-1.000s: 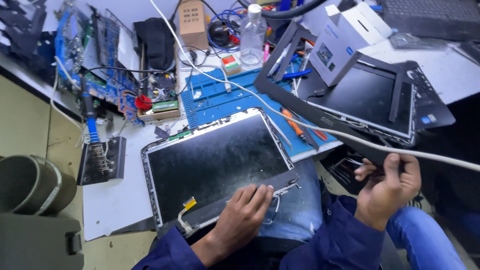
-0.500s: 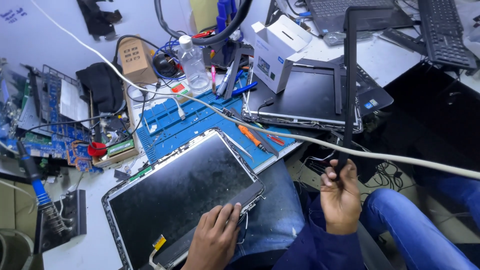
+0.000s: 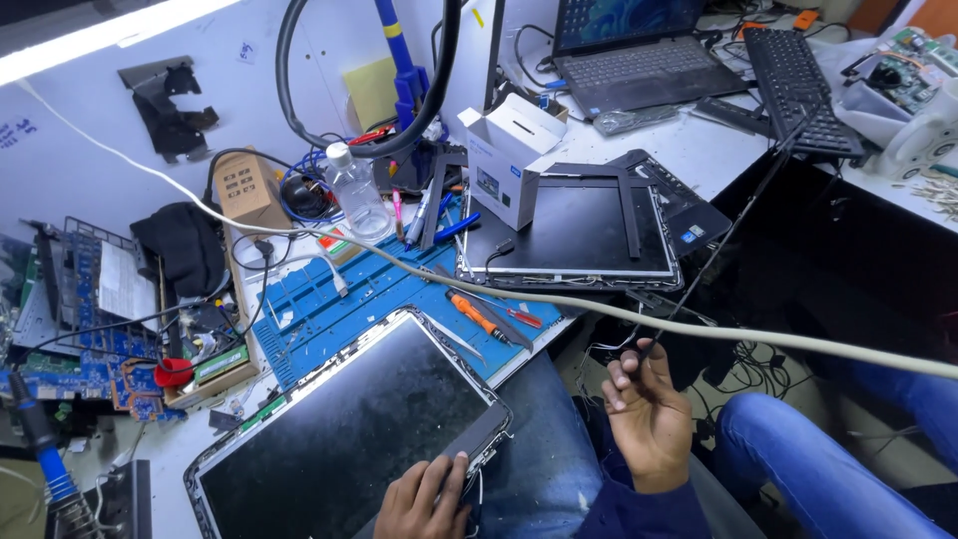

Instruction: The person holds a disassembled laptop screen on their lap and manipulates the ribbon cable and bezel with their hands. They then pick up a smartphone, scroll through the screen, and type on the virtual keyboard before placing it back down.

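A dark laptop screen panel (image 3: 339, 439) lies tilted across the desk edge and my lap. My left hand (image 3: 424, 499) presses on its lower right corner, fingers bent over the rim. My right hand (image 3: 649, 419) is raised above my lap, fingers pinched on the lower end of a thin black bezel frame (image 3: 733, 225). The frame is seen edge-on and slants up to the right towards a black keyboard (image 3: 798, 70). A beige cable (image 3: 758, 334) runs across just above my right hand.
A blue work mat (image 3: 349, 294) holds an orange screwdriver (image 3: 477, 316). Behind it lie a second screen panel (image 3: 579, 235), a white box (image 3: 509, 160), a water bottle (image 3: 354, 195) and an open laptop (image 3: 639, 40). Circuit boards (image 3: 90, 319) crowd the left.
The view has swung up and right. My right hand lifted the black bezel frame off to the right, turning it edge-on. My left hand stayed on the panel's corner.
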